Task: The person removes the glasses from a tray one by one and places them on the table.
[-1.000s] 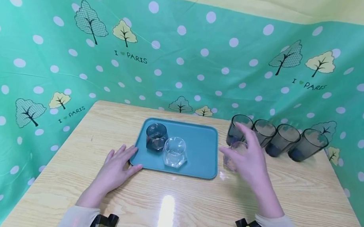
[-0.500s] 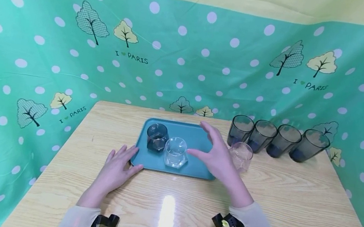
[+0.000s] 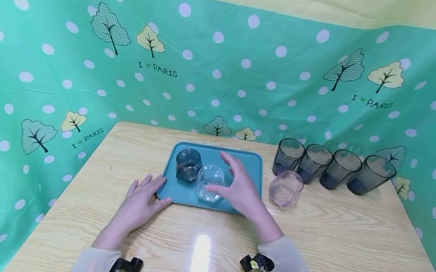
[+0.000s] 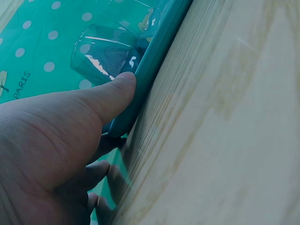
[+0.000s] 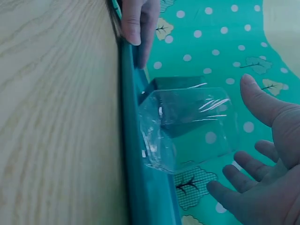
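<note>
A clear, short glass with an angular base (image 3: 205,181) stands upright on the blue tray (image 3: 249,166). Just behind it to the left is a dark grey glass (image 3: 187,163) of like shape. My right hand (image 3: 243,195) is beside the clear glass, thumb and fingers spread apart. In the right wrist view the thumb (image 5: 257,96) and fingers stand off from the clear glass (image 5: 192,126). At the tray's front left corner rests my left hand (image 3: 138,205), its fingers stretched out. Its thumb (image 4: 117,93) lies on the tray rim (image 4: 154,61) in the left wrist view.
Right of the tray, a pinkish clear glass (image 3: 286,193) stands on the wooden table (image 3: 164,252). Behind it, several tall grey glasses (image 3: 339,171) form a row along the back right edge. A green dotted curtain (image 3: 225,94) hangs behind and around the table.
My right hand has let go of the pinkish glass, left it on the table right of the tray, and moved left to the clear glass. My left hand has stayed in place.
</note>
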The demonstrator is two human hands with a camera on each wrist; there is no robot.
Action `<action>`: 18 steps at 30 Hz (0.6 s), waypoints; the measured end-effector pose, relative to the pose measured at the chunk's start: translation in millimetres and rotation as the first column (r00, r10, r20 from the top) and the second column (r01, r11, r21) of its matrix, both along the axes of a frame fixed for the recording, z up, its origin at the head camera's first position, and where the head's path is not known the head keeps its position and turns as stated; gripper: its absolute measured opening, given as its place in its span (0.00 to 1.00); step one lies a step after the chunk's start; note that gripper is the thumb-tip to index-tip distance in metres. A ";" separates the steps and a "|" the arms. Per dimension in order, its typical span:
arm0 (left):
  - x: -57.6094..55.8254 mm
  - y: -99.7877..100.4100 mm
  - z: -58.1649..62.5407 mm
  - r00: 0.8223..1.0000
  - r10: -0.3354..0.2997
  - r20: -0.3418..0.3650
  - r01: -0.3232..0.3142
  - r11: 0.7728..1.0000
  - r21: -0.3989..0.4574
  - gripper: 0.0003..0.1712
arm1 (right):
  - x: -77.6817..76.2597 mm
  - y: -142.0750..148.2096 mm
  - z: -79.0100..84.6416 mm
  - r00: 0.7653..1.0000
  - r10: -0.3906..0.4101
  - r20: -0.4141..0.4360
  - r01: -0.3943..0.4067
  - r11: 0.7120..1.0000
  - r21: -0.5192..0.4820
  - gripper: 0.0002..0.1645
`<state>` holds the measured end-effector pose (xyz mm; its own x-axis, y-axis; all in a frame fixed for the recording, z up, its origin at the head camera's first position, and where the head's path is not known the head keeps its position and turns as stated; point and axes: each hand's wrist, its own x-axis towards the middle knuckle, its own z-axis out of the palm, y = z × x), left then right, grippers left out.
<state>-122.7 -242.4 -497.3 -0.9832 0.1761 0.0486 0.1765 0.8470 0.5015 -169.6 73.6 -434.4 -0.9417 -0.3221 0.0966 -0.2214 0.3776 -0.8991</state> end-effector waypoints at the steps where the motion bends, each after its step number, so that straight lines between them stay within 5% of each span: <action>1: 0.0 0.1 0.1 1.000 0.000 0.000 0.000 1.000 0.000 0.45 | -0.2 -1.0 -2.2 1.000 0.001 0.007 -0.001 1.000 0.002 0.65; 18: 0.5 0.5 1.2 1.000 0.000 -0.005 0.000 1.000 -0.005 0.44 | -3.4 -4.3 -24.8 0.998 0.013 0.054 -0.016 0.998 0.053 0.67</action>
<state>-122.3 -242.0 -496.1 -0.9829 0.1767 0.0522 0.1791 0.8495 0.4962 -173.0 69.3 -459.2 -0.9403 -0.3392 0.0283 -0.1790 0.4220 -0.8887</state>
